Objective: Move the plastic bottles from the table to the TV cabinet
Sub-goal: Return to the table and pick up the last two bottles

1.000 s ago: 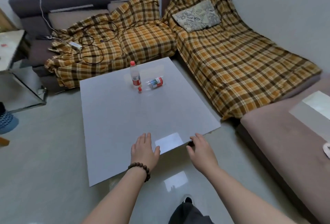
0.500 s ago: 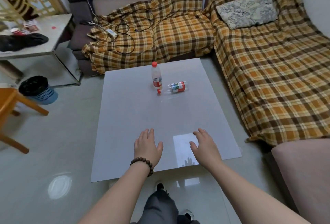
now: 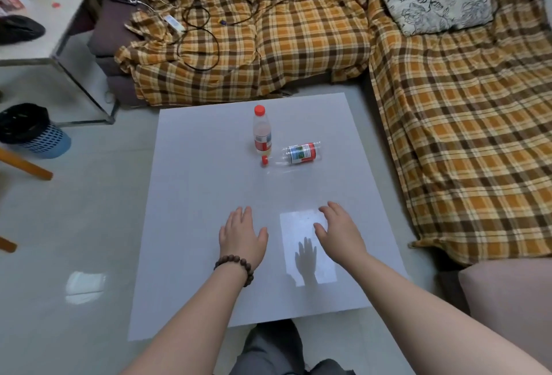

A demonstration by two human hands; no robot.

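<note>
A clear plastic bottle with a red cap (image 3: pixel 262 131) stands upright near the far middle of the grey table (image 3: pixel 191 195). Right beside it a second clear bottle (image 3: pixel 294 154) lies on its side, red cap pointing left, red and green label facing up. My left hand (image 3: pixel 241 232), with a bead bracelet on the wrist, hovers over the near part of the table, fingers spread and empty. My right hand (image 3: pixel 339 230) hovers beside it, also spread and empty. Both hands are well short of the bottles. The TV cabinet is not in view.
A plaid-covered sofa (image 3: pixel 268 37) with cables on it runs behind the table and down its right side, with a patterned cushion (image 3: pixel 437 7). On the left stand a glass side table (image 3: pixel 44 31), a dark bin (image 3: pixel 30 131) and wooden chair legs (image 3: pixel 24 164).
The view has moved closer to the table and tilted down. Both hands have moved forward over the table top towards the bottles. The bottles have not moved.
</note>
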